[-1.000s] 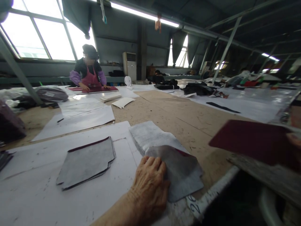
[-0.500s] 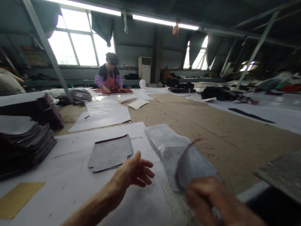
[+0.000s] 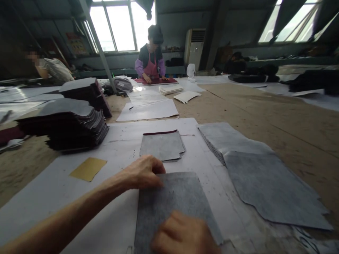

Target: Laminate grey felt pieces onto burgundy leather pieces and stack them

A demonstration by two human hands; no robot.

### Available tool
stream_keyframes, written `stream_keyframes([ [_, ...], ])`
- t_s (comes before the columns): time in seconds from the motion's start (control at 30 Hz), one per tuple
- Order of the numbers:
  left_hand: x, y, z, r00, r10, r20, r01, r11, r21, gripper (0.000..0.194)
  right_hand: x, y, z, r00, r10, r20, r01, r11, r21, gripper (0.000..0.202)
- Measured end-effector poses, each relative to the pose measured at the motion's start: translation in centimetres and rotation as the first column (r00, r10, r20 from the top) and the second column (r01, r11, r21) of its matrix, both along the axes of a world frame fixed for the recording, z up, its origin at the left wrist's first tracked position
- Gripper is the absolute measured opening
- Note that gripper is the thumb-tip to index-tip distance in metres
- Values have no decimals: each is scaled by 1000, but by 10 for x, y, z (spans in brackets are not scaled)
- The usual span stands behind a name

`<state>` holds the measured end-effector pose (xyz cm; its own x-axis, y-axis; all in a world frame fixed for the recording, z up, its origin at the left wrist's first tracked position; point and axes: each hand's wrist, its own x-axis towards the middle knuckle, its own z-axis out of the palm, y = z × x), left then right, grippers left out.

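Observation:
A grey fabric piece [image 3: 180, 197] lies flat on the white paper in front of me. At its far left corner my left hand [image 3: 148, 173] has its fingers curled down onto the edge, thumb and fingertips together. My right hand [image 3: 182, 234], smeared by motion, is curled in a fist over the near part of the same piece; what it holds, if anything, is hidden. Just beyond lies a small pile of grey pieces [image 3: 161, 144] with a dark red folded strip along the far edge. To the right is a stack of larger grey fabric pieces [image 3: 267, 187].
Tall stacks of dark red and grey fabric [image 3: 76, 123] stand at the left. Near them is a yellow card [image 3: 88, 168] on the white paper [image 3: 113, 208]. Across the table a person in a pink apron [image 3: 151, 67] works on dark red fabric. A metal post [image 3: 99, 46] rises at the left.
The grey piece lifted in my right hand is now laid on the paper. My left hand, earlier open in the air, has come down on its corner. The view has turned left.

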<state>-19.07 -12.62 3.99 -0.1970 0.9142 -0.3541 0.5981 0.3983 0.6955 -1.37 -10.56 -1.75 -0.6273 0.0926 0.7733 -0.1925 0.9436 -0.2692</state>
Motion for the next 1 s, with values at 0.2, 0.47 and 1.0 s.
stream_keyframes([
  [0.2,15,-2,-17,980,14,-198,32,973,230,29,4,81,25,888,-198,415,214,977,7,26],
  [0.47,8,-5,-36,943,-52,-329,216,847,485,27,2,109,21,832,-109,544,128,992,3,24],
  [1.0,-7,-2,-50,770,-233,-595,606,558,566,34,18,94,14,931,-98,351,24,978,209,24],
])
